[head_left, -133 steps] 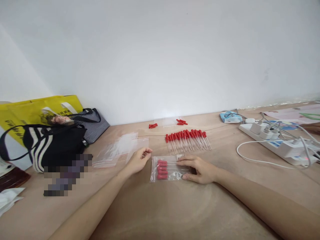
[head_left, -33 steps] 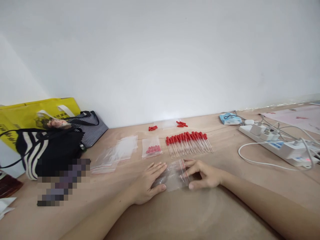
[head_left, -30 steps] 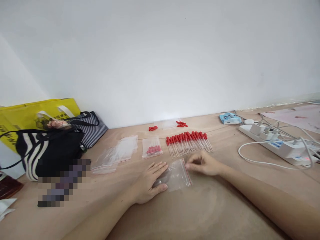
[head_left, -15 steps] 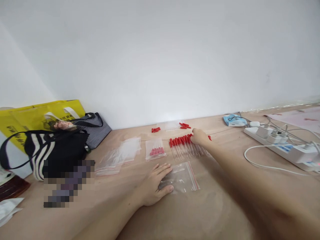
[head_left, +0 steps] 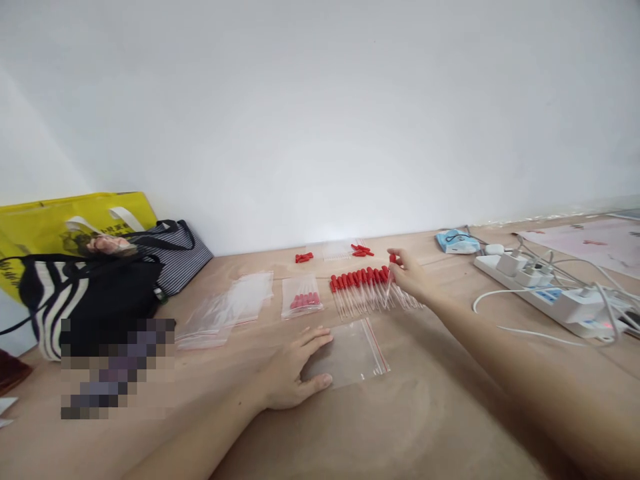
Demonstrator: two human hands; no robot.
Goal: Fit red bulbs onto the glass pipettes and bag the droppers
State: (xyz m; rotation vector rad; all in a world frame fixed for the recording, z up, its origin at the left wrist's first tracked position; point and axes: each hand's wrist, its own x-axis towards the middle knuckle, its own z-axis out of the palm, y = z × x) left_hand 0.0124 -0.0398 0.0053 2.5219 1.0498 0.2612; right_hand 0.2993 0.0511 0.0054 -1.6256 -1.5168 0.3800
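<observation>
My left hand [head_left: 300,370] lies flat, fingers spread, over the left end of a clear zip-lock bag [head_left: 353,353] with a red seal line. Behind it is a row of droppers [head_left: 357,283] with red rubber bulbs and thin clear tubes pointing toward me. At the row's right part, my right hand [head_left: 409,275] pinches one dropper [head_left: 393,260] by its red bulb, the tube hanging down. Left of the row is a filled zip-lock bag [head_left: 303,298] with several red-bulbed droppers inside.
A stack of clear bags [head_left: 235,307] lies to the left. Red bulbs [head_left: 303,257] and more red pieces [head_left: 362,251] sit near the wall. A power strip [head_left: 545,293] with cables and a blue mask [head_left: 457,241] are at right; a black bag [head_left: 95,300] is at left.
My right hand has lifted one dropper up from the row by its bulb. The left hand stays on the bag. The view has shifted slightly to the right.
</observation>
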